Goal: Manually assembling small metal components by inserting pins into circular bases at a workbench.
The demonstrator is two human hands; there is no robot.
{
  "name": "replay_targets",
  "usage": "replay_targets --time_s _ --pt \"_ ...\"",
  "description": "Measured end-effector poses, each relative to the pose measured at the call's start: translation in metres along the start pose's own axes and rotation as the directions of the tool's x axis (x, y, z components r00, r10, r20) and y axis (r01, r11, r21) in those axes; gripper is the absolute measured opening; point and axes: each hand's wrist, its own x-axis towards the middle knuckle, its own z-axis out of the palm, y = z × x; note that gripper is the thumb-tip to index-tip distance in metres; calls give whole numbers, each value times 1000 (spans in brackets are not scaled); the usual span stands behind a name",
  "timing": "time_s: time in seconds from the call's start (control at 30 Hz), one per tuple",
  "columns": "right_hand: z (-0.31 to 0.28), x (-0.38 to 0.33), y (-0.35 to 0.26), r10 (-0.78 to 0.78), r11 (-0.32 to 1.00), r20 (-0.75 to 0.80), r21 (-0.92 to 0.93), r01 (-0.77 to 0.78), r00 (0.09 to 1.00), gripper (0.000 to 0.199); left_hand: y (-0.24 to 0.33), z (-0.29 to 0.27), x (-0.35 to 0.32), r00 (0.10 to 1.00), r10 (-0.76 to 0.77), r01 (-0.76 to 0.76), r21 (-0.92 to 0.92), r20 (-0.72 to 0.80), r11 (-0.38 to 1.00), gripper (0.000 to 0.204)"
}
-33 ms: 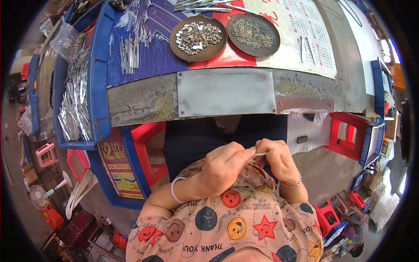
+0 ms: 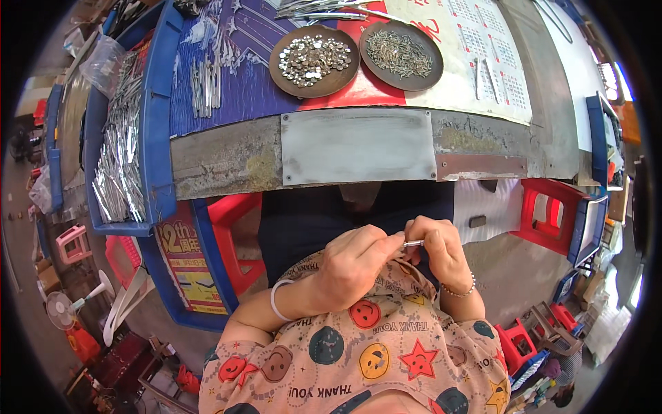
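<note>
Close in front of my body, over my lap, both hands meet at a slim silver metal piece (image 2: 414,243). Its short middle stretch shows between the fingertips; the rest is covered, so its kind cannot be made out. My left hand (image 2: 355,265) is closed, pinching one end between thumb and forefinger. The other end is in the curled fingers of my right hand (image 2: 441,252). Beyond them on the bench stand a brown round dish (image 2: 295,84) of small shiny metal discs and a second dish (image 2: 414,84) of small pins.
The worn bench edge (image 2: 224,165) carries a grey metal plate (image 2: 355,148). At the left, a blue bin (image 2: 157,159) holds many long metal pieces (image 2: 121,172). More slim metal parts (image 2: 205,86) lie on the bench. Red stools (image 2: 238,241) stand below.
My right fingers have shifted very slightly, and a little more of the metal piece shows between the hands. Everything else stays as it was.
</note>
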Motion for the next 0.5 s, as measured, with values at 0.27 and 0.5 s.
replay_targets --time_s 0.27,0.5 --pt "8 1 2 -24 993 -70 -119 16 997 52 1 -7 3 982 -160 180 -222 105 958 16" --pt "9 0 4 -59 988 -57 -146 50 997 39 0 -13 0 755 -431 648 -456 495 610 10"
